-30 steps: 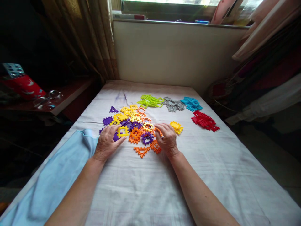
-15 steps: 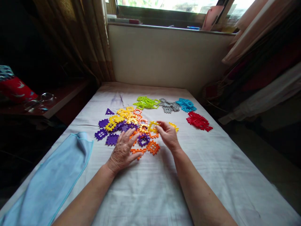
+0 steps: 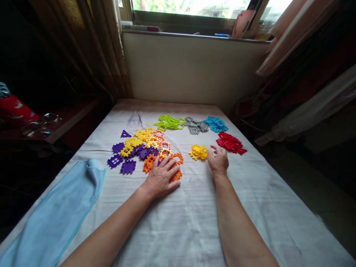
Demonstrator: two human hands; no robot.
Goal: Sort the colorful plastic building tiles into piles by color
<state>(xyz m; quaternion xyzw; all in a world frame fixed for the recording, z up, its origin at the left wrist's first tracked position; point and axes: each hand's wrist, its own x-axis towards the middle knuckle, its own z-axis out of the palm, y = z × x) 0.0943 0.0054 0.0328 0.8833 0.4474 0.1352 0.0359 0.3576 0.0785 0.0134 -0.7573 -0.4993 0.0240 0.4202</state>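
Note:
My left hand [image 3: 162, 177] lies spread over orange pieces [image 3: 149, 163] and a mostly covered purple one at the near edge of a mixed pile. Nothing shows gripped in it. My right hand [image 3: 218, 160] is beside a small heap of yellow pieces [image 3: 198, 152], fingers apart and slightly curled, holding nothing visible. Left of my left hand are purple pieces [image 3: 128, 167] and more yellow pieces [image 3: 137, 142]. Behind are separate heaps of green [image 3: 169, 122], grey [image 3: 196, 126] and blue pieces [image 3: 216, 124]. Red pieces [image 3: 230, 143] lie just beyond my right hand.
A light blue cloth [image 3: 63, 207] lies along the left edge of the sheet-covered table [image 3: 183, 230]. At the far left, glasses [image 3: 50, 118] and a red item [image 3: 15, 109] rest on a dark shelf. Curtains and hanging fabric flank the window.
My right hand has moved right, away from the mixed pile, and let go of a yellow piece at the small yellow heap. My left hand has shifted right over the orange pieces. The view has shifted slightly.

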